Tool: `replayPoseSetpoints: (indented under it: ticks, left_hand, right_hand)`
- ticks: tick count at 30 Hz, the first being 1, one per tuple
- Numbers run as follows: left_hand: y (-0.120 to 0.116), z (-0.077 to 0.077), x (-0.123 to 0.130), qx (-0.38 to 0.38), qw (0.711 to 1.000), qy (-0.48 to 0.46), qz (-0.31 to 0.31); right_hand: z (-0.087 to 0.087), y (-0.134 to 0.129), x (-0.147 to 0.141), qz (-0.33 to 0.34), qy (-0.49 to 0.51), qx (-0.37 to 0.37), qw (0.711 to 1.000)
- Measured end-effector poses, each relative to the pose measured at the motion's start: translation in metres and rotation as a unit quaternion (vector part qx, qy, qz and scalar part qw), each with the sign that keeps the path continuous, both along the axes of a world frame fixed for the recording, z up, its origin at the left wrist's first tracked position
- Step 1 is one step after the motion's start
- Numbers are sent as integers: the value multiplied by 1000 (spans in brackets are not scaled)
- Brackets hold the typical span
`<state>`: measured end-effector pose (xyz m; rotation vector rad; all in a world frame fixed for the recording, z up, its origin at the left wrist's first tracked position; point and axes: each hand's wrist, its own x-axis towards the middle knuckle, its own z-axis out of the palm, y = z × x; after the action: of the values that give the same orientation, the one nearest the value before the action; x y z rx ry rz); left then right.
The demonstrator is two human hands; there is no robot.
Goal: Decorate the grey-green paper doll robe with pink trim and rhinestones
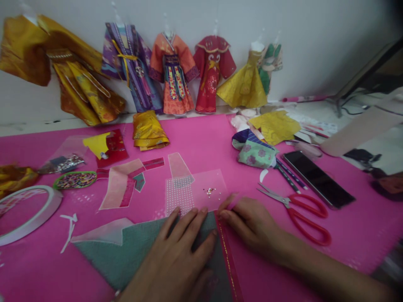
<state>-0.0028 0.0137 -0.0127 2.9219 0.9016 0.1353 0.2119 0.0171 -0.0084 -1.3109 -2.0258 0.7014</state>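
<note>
Head view. Left grip [185,241]: opened flat, palm down, fingers slightly spread; pressing on the green fabric piece [141,247], grasping nothing. Right grip [256,222]: thumb and forefinger drawn close together at the upper end of the red border [227,256]; whether anything is pinched between them, cannot tell.

Green fabric piece: lying on the pink desk [270,268], beneath the left grip and extending to its left; the red border, bearing a gold line, runs along its right edge, between the left grip's fingers and the right grip at the top.

Just beyond the fingertips: one clear sheet of white dots [180,196], with small gems [209,192] loose beside the dots. Farther left: pink fabric pieces [118,188], a green-rimmed holder of coloured beads [75,180], one white tape roll [47,214].

Right of the right grip, apart from it: red-handled scissors [286,201], blades partly open; two pens [291,176]; one black phone [317,178].

Rear: six miniature garments [173,75], upright against the wall [302,54].
</note>
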Motion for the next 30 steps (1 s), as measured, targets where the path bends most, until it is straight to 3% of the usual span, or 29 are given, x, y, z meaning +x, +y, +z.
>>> replayPoseSetpoints:
  ticks: [30]
  left_hand:
    - [-2,0,-2,-3,1000,0,0]
  right_hand:
    - [2,2,-1,11,-3,-1,1000]
